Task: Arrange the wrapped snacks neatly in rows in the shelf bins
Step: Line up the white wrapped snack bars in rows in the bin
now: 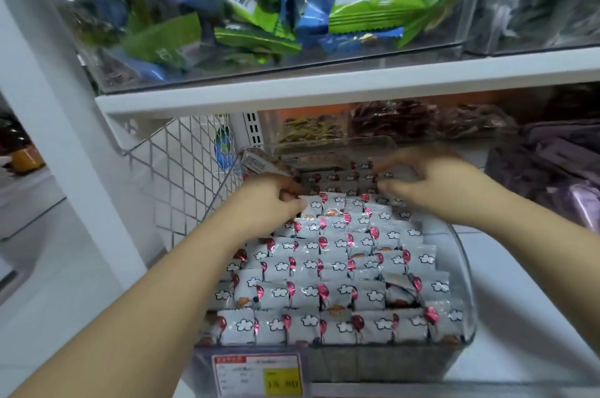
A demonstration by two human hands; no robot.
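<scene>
A clear plastic shelf bin (462, 267) holds several rows of grey wrapped snacks (328, 271) printed with white clouds and red balloons. My left hand (272, 202) reaches in at the back left, its fingers curled and pinching the edge of a snack in a far row. My right hand (431, 180) hovers over the back right rows with curled fingers touching the packets; whether it holds one is unclear. The bin's raised clear lid (324, 150) stands behind both hands.
A price label (259, 375) hangs on the bin's front. A wire mesh panel (181, 176) borders the left. The shelf above (324, 85) carries a clear bin of green and blue packets (259, 17). Bins of dark and purple snacks (558, 170) sit at right.
</scene>
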